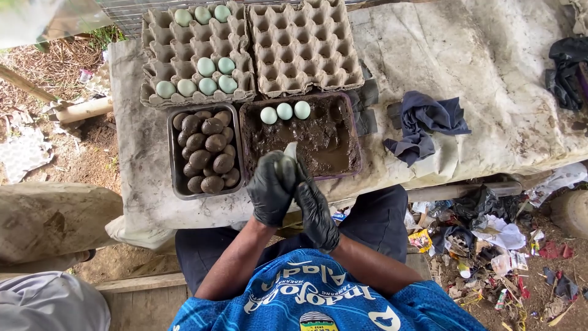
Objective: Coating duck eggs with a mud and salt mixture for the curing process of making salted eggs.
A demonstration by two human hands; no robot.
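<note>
Gloved hands meet at the near edge of the table in the head view: the left hand (269, 187) and the right hand (315, 208), both in black gloves, are cupped closed around an egg (289, 160) that is mostly coated in wet mud, with only a pale patch showing at its top. It sits between the palms, just above the near rim of the mud tray (354, 132).

Slippery mud on smooth gloves could, in my judgement, let the egg squirt out and crack on the table edge; too hard a squeeze could break the shell.

Three clean pale blue-green eggs (285, 112) rest at the far end of the dark, glossy mud. To the left, a metal tray (173, 153) holds matte, brown, mud-coated eggs (207, 150) piled close together. Beyond lie two grey pulp egg cartons (251, 43), dimpled and rough; the left one holds several pale eggs, the right one none. A crumpled dark cloth (422, 122) lies on the stained table covering (478, 55).
</note>
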